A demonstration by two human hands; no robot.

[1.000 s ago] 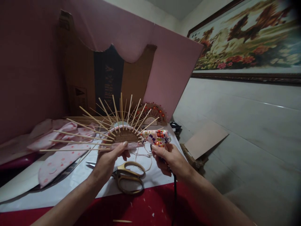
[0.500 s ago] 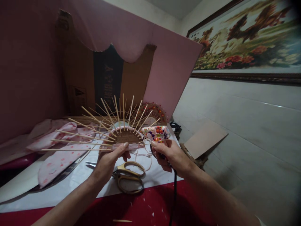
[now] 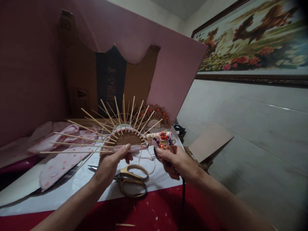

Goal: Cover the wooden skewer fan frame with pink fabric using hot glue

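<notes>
My left hand (image 3: 117,160) pinches the lower straight edge of a half-round cardboard piece (image 3: 128,139), where pale pink cloth runs along the rim. Thin wooden sticks (image 3: 115,109) fan outward from its curved edge. In my right hand (image 3: 174,160) is a glue gun (image 3: 161,139) with a colourful flower pattern and a small lit orange light; its black cord hangs down. The gun's nozzle is at the right end of the cardboard piece; whether they touch I cannot tell. Scissors (image 3: 132,180) with gold-coloured handles lie open below, their blades partly behind my left wrist.
Polka-dot pink cloth (image 3: 64,165) lies at the left. Behind stands a similar half-round frame with red beads (image 3: 157,114), before a large pink board (image 3: 173,61) and cardboard. Loose string (image 3: 146,158) lies on the white sheet (image 3: 79,195). A stick piece (image 3: 125,225) rests on red cloth.
The cardboard piece with its sticks has shifted slightly left. My right hand and the glue gun have moved a little down and right, and the cord has swung right.
</notes>
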